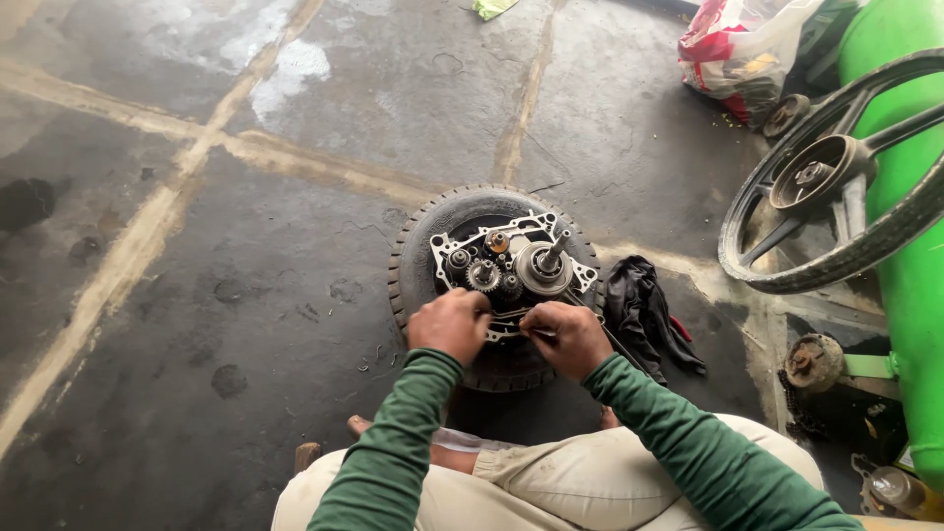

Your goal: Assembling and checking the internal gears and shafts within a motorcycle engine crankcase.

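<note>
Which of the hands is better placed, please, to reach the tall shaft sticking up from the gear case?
Probably the right hand. It rests on the near edge of the gear case, almost straight below the shaft. The left hand sits further left, nearer the small gears.

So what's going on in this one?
A person in green sleeves sits on a stained concrete floor with an open gear casing laid on a small tyre in front of them. Both hands work at the casing's near edge: the left hand closed beside the gears, the right hand gripping what looks like a thin tool. A dark rag lies beside the tyre, and a larger wheel leans against something green on the right.
</note>
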